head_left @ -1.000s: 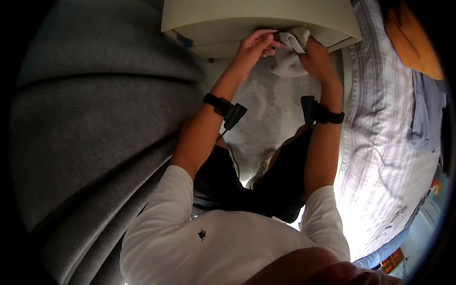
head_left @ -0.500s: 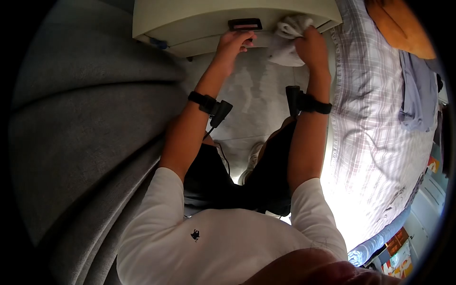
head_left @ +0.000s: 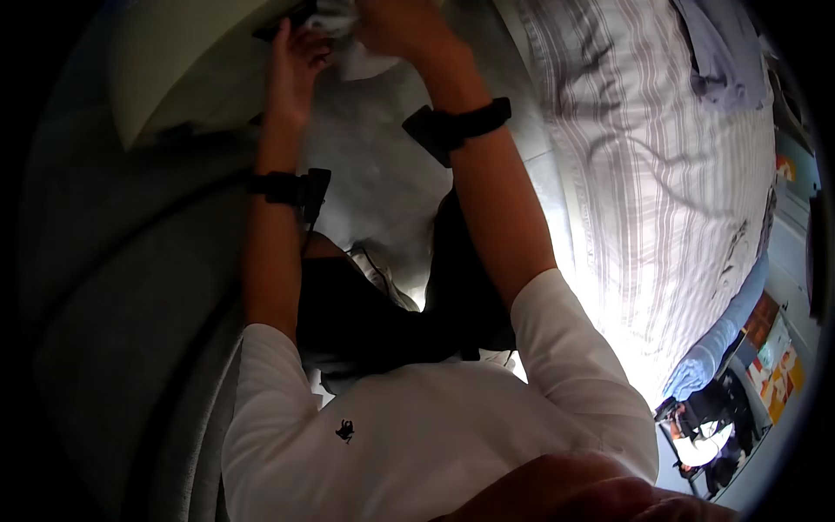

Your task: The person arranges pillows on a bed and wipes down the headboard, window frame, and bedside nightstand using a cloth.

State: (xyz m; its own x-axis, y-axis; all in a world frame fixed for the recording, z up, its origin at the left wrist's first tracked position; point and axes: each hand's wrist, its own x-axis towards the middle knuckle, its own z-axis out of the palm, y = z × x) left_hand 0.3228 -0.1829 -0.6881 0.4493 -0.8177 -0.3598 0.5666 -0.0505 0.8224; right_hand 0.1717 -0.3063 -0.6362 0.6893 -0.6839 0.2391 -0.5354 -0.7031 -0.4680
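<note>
Bunched white cloth (head_left: 361, 64) hangs below my right hand (head_left: 402, 28), whose fingers are closed around it near the top edge of the head view. My left hand (head_left: 298, 63) is just left of the cloth, beside the dark handle (head_left: 277, 26) of a cream drawer cabinet (head_left: 196, 74). Its fingers are loosely bent and apart, and I see nothing held in them. Whether the left fingertips touch the handle or the cloth I cannot tell. The upper part of the cloth is cut off by the frame.
A bed with a striped sheet (head_left: 648, 200) runs along the right, with grey-purple fabric (head_left: 726, 52) on it. Dark grey upholstery (head_left: 113, 287) fills the left side. Grey floor (head_left: 374, 165) lies between. A rolled blue item (head_left: 713, 339) lies at the bed's lower end.
The view has swung, so the cabinet now appears farther up and left. My right hand, still gripping the cloth, has come closer to my left hand and the handle.
</note>
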